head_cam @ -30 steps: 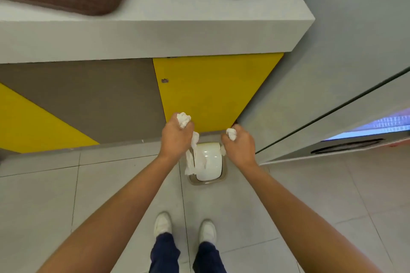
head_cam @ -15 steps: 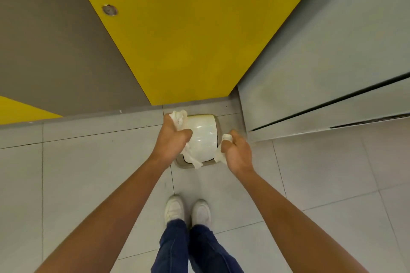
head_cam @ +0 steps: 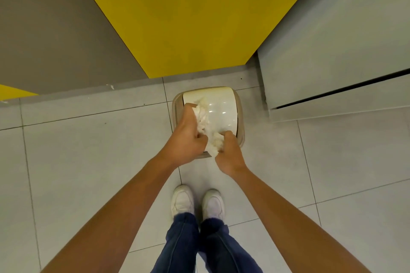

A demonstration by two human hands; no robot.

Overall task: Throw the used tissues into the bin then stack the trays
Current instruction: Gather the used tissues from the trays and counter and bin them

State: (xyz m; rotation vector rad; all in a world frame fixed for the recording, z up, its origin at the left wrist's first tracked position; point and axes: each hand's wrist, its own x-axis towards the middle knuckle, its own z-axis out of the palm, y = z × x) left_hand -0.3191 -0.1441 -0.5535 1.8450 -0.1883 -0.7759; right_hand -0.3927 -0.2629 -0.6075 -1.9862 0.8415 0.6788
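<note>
My left hand [head_cam: 187, 139] clutching tissues [head_cam: 203, 115], right hand [head_cam: 229, 155] pinching more, both over swing-lid bin [head_cam: 241, 122] mid-frame. Risk: I drop without pushing lid [head_cam: 221, 106] in, tissues probably slide onto floor [head_cam: 88, 162].

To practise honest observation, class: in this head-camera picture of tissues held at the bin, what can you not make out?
Head view:
- Inside of the bin: covered by its white lid.
- Bin's near rim: behind the left hand and right hand.
- Number of tissues: crumpled, partly inside the fists.
- The trays: outside the frame.
</note>
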